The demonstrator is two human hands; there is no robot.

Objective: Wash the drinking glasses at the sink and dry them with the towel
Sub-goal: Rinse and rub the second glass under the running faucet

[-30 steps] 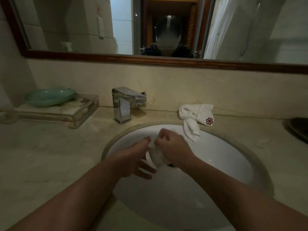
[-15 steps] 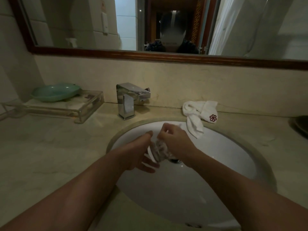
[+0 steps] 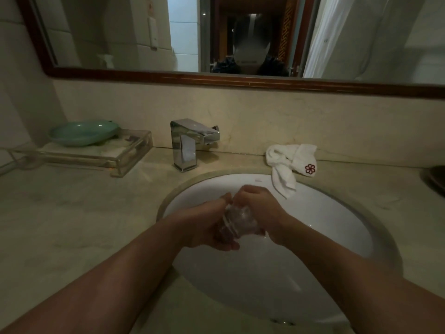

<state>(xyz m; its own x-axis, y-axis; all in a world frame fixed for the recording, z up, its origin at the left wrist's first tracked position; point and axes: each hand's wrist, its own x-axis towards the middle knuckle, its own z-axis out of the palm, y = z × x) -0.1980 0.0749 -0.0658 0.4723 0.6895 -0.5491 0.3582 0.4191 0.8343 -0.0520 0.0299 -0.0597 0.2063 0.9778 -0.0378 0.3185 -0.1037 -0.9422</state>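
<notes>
We see a dim, murky view, brightest in the mirror (image 3: pixel 185 32) and the white sink (image 3: pixel 332 227), its edges bowed.

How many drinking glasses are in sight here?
1: a clear glass held between the left hand and right hand over the sink. Others may sit outside the frame.

Clear glass (image 3: pixel 237 219), glossy chrome tap (image 3: pixel 190 143), white terry towel (image 3: pixel 287 165), polished marble counter (image 3: pixel 72 213).
</notes>
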